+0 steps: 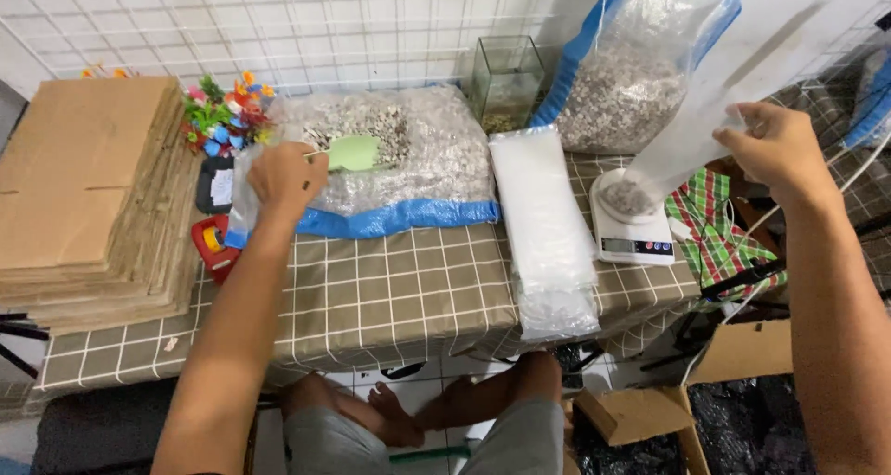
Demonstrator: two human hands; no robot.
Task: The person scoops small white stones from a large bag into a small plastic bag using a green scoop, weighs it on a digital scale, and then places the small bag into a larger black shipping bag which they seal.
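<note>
At lower centre of frame, bare knees seen under checked table (pixel 371 299). Mid-left, left hand (pixel 286 180) closed round handle of green scoop (pixel 353 152); blade pointed right, long axis near level, held over big gravel bag (pixel 408 160). Upper right, right hand (pixel 775 146) pinched shut on top of clear pouch (pixel 691 132); pouch slanted, long axis upper right to lower left, base resting on white scale (pixel 631 224). Step judged: portion being weighed. Next scoop judged to need pouch mouth held open.
</note>
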